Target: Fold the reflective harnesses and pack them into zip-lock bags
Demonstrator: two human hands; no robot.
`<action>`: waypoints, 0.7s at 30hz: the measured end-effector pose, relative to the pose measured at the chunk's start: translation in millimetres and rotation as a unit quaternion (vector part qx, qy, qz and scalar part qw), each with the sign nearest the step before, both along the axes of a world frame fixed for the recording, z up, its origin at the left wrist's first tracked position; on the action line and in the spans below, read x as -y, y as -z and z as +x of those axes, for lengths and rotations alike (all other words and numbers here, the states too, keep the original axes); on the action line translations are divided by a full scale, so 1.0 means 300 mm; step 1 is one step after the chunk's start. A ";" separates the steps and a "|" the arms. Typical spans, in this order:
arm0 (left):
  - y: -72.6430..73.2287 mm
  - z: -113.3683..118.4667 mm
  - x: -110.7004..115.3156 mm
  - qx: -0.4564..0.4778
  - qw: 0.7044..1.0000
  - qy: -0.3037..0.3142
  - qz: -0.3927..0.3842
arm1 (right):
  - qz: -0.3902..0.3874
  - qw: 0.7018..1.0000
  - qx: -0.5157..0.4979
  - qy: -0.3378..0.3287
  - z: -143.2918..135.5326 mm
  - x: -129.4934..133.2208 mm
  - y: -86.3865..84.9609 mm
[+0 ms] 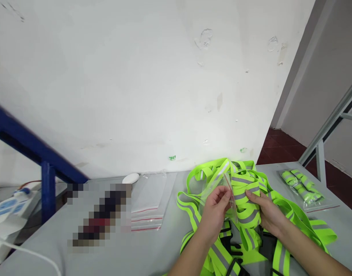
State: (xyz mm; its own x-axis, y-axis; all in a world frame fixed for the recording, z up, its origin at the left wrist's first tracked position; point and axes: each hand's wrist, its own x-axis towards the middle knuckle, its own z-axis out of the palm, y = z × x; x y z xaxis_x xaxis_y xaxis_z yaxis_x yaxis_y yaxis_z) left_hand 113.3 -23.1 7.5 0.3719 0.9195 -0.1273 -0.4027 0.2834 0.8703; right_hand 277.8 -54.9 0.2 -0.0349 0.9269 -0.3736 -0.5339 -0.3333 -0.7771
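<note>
My left hand (217,207) pinches the red-edged mouth of a clear zip bag (206,193), its fingers curled in at the opening. In my right hand (266,211) is a folded bundle of neon-green reflective strap (245,197) with a grey stripe, thumb across its front. The bundle is upright beside the bag mouth; whether any of it is inside the bag I cannot tell. Around and beneath both hands lies a tangled heap of more green reflective straps (190,211) with black buckles (236,266).
Empty zip bags (147,203) lie flat left of the heap, near a white round object (131,178). A filled bag of green straps (303,188) rests at the right. A blue metal frame (48,188) stands left; a white wall (153,96) rises behind the grey table (115,260).
</note>
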 end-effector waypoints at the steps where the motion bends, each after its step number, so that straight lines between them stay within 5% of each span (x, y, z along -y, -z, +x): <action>1: -0.004 -0.003 0.000 -0.001 1.000 0.002 0.003 | 0.004 1.000 -0.006 -0.005 0.002 -0.002 -0.001; 9: -0.033 -0.005 0.017 -0.109 0.990 0.027 0.091 | 0.001 1.000 -0.013 -0.010 0.000 -0.004 -0.019; 15: 0.002 0.011 0.020 -0.191 0.972 0.016 0.136 | 0.061 0.996 0.054 -0.040 0.021 0.012 -0.018; 21: -0.015 -0.020 0.008 -0.287 0.933 -0.070 0.204 | 0.208 0.929 0.240 -0.191 0.033 0.057 -0.082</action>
State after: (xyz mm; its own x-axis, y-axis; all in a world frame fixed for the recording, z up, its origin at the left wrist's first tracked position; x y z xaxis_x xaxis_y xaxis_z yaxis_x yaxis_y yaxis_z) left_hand 107.3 -25.5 12.0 0.2223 0.9695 0.1031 0.1550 -0.1396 0.9780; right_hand 287.6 -71.9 24.7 -0.3122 0.9490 -0.0433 0.0023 -0.0448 -0.9990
